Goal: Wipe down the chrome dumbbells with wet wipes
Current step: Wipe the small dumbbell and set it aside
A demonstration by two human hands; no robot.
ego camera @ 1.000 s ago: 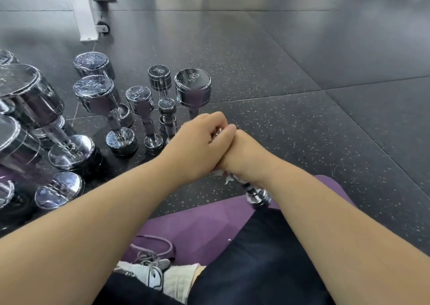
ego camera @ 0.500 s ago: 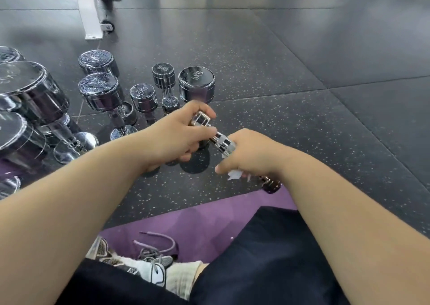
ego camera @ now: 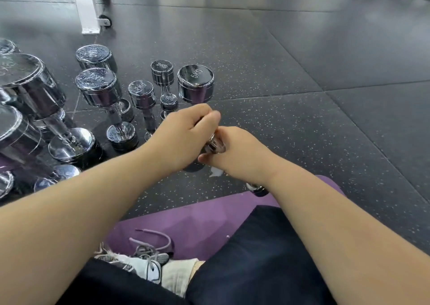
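Observation:
A small chrome dumbbell (ego camera: 216, 144) is held slanted in front of me above the floor. My left hand (ego camera: 183, 132) grips its far end, which is hidden inside the fist. My right hand (ego camera: 235, 152) is wrapped round the handle with a white wet wipe (ego camera: 215, 171), whose corner sticks out below the palm. The dumbbell's near end (ego camera: 257, 188) shows under my right wrist. Only a short piece of the handle is visible between the hands.
Several chrome dumbbells stand upright on the black rubber floor at left, among them a 5 kg one (ego camera: 195, 83) just beyond my left hand and large ones (ego camera: 30, 83) at the far left. A purple mat (ego camera: 200, 228) lies under my legs. A white equipment base (ego camera: 87, 6) stands far back.
My right hand slid up the handle toward my left hand, so the gap between them closed. Both hands hold the same dumbbell throughout.

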